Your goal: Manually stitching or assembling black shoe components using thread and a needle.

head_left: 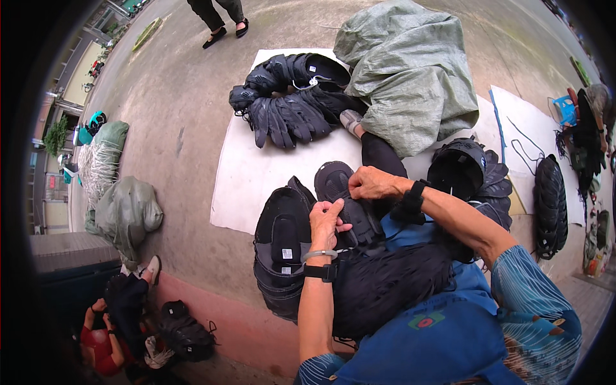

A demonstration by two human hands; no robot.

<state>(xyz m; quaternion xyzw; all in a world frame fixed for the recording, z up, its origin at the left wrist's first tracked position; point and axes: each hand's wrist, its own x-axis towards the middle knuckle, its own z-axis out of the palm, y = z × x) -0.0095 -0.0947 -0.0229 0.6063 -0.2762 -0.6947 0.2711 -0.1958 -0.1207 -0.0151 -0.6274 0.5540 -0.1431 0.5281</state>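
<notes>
Seen against the white sheet (232,186), a dark shoe piece (360,221) has the right hand (375,183) bunched tightly at it and the left hand (325,224) half-curled, their exact hold unclear.

L head cam, dn, close

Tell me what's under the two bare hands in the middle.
Under the left hand and right hand is a dark shoe piece, its textured surface partly showing. The fingers cover parts of it, and what supports it from below is hidden.
</notes>
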